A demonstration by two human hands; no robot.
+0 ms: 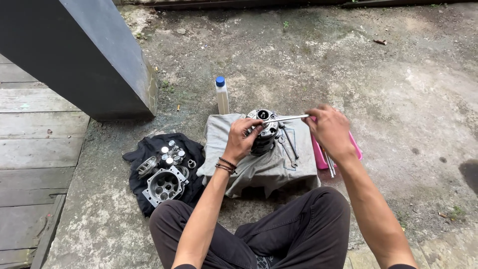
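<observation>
- While my left hand [242,141] steadies the engine part [264,130] on the grey cloth [259,167], my right hand [331,130] grips the long wrench [286,118] closed.
- If that wrench slips off, I'd judge the part could tip toward the plastic bottle [222,95].
- Loose spanners [289,144] beside it could get knocked onto the concrete [398,89].

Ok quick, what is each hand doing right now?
Left hand: closed, gripping the round engine part on the grey cloth.
Right hand: closed, holding a long metal tool over that part.

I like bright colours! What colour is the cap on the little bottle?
Blue, on the pale bottle; the head view shows it.
</observation>
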